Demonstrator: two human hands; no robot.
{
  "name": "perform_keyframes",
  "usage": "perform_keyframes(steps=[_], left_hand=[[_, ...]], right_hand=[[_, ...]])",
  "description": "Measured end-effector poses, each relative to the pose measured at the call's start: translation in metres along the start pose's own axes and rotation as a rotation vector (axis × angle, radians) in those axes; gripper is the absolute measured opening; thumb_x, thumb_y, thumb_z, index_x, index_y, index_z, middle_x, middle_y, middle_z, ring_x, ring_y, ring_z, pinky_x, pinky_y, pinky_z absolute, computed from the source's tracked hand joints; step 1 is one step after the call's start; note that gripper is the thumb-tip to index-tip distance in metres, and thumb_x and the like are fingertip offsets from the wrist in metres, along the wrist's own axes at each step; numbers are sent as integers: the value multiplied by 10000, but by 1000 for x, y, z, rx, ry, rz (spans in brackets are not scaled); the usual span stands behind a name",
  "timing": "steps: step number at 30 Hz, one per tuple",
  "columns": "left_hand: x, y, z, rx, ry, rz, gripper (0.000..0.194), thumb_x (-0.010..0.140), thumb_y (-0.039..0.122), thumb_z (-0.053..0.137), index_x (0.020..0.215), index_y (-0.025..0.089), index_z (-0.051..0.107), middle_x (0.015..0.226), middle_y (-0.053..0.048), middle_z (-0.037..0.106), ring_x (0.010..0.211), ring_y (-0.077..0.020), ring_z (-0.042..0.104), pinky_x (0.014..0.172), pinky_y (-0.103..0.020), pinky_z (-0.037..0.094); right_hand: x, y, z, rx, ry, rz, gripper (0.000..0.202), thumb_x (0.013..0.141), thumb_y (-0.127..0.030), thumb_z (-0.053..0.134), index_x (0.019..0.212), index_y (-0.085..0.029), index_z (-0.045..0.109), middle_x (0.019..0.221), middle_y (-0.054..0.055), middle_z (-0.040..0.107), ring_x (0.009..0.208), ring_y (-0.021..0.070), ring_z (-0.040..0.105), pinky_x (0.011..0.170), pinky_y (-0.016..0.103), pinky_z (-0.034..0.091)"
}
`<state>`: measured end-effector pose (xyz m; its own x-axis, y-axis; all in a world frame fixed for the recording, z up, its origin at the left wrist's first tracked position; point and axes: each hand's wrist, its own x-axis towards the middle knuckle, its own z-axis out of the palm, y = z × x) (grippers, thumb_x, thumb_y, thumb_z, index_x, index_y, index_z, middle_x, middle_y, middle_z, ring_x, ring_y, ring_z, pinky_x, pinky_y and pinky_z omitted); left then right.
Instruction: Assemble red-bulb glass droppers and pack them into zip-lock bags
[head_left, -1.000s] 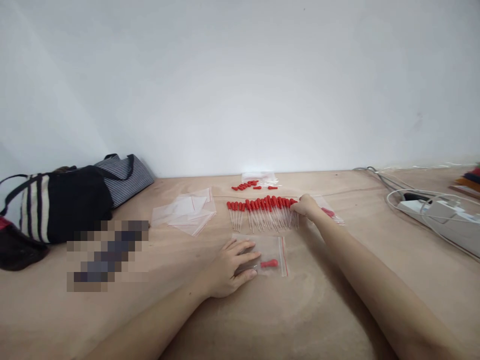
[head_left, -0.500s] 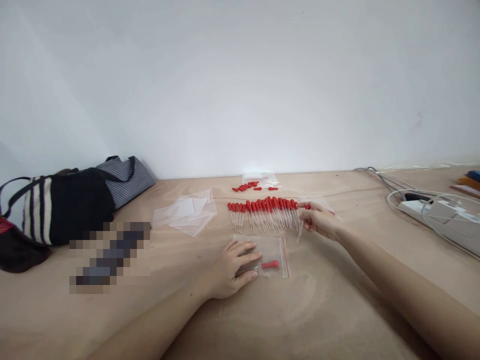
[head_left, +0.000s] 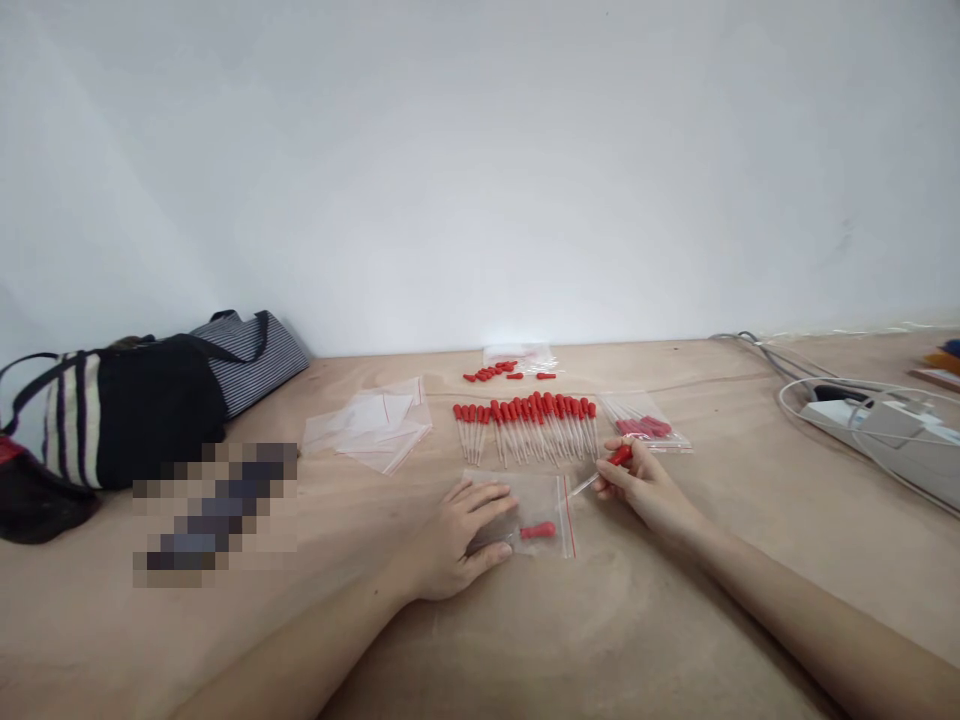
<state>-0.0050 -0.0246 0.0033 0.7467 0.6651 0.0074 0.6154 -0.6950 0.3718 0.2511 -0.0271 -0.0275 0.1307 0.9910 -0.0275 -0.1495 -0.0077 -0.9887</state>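
Observation:
My left hand (head_left: pixel 469 540) lies with its fingers spread on a clear zip bag (head_left: pixel 517 490) that has one red-bulb dropper (head_left: pixel 538 530) inside. At the bag's right, my right hand (head_left: pixel 632 482) pinches another dropper (head_left: pixel 620 456) by its red bulb, the clear tip pointing left and down at the bag's red-lined edge. Behind the hands runs a row of droppers (head_left: pixel 544 408), red bulbs away from me. Just beyond my right hand rests a zip bag (head_left: pixel 679 440) holding several droppers.
Flat zip bags (head_left: pixel 375 425) overlap at the left of the row. Loose red bulbs (head_left: pixel 491 373) and thin clear tubes lie near the wall. A dark bag (head_left: pixel 161 410) stands at the left. White power strips (head_left: pixel 877 430) with cables lie at the right.
My right hand has moved back from the row's right end towards me, turning the dropper so its tip points left. The filled bag behind it shows more fully. My left hand has hardly moved.

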Motion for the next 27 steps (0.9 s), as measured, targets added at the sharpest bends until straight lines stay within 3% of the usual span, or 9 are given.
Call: perform_keyframes(steps=[3, 6, 9, 12, 14, 21, 27], left_hand=[[0, 1, 1, -20, 31, -21, 537, 809, 378, 456, 1297, 208, 311, 1309, -73, 412, 1215, -239, 337, 1031, -475, 198], [0, 1, 1, -27, 56, -27, 556, 802, 368, 463, 1304, 215, 281, 1313, -72, 406, 1212, -244, 339, 1026, -476, 204], [0, 3, 0, -24, 46, -38, 556, 794, 359, 471, 1298, 212, 287, 1302, -78, 418, 1207, -247, 345, 1024, -476, 209], [0, 4, -1, -33, 38, -42, 553, 792, 357, 472, 1293, 207, 293, 1300, -82, 420, 1202, -251, 355, 1025, -478, 208], [1, 4, -2, -35, 33, -48, 549, 796, 369, 464, 1291, 199, 296, 1305, -86, 414, 1208, -253, 348, 1026, -478, 208], [2, 3, -2, -33, -6, -61, 549, 809, 383, 444, 1294, 174, 290, 1328, -84, 383, 1233, -238, 310, 1043, -459, 185], [2, 2, -1, -34, 2, -42, 542, 809, 366, 450, 1295, 187, 290, 1331, -84, 382, 1231, -240, 318, 1042, -471, 176]], right_hand=[[-4, 1, 4, 102, -90, 48, 392, 626, -434, 650, 871, -206, 445, 683, -38, 540, 631, 112, 581, 662, 280, 482], [-9, 2, 10, 50, -214, 78, 395, 637, -448, 638, 887, -177, 497, 722, -7, 575, 677, 111, 584, 737, 284, 467], [-14, 3, 16, -117, -271, 45, 403, 646, -440, 627, 918, -170, 503, 673, -19, 572, 556, 87, 548, 585, 243, 469], [-16, 6, 21, -233, -253, -9, 351, 651, -417, 623, 879, -201, 465, 760, -24, 581, 404, 41, 453, 364, 183, 355], [-16, 7, 23, -294, -274, -30, 296, 645, -375, 635, 815, -203, 463, 789, -19, 597, 397, 35, 445, 332, 164, 303], [-12, 8, 23, -415, -413, -52, 115, 714, -276, 560, 777, -180, 552, 752, 5, 643, 509, 74, 526, 409, 167, 357], [-8, 6, 30, -470, -471, -203, 166, 744, -267, 522, 742, -184, 665, 722, 1, 645, 732, 138, 589, 666, 230, 445]])
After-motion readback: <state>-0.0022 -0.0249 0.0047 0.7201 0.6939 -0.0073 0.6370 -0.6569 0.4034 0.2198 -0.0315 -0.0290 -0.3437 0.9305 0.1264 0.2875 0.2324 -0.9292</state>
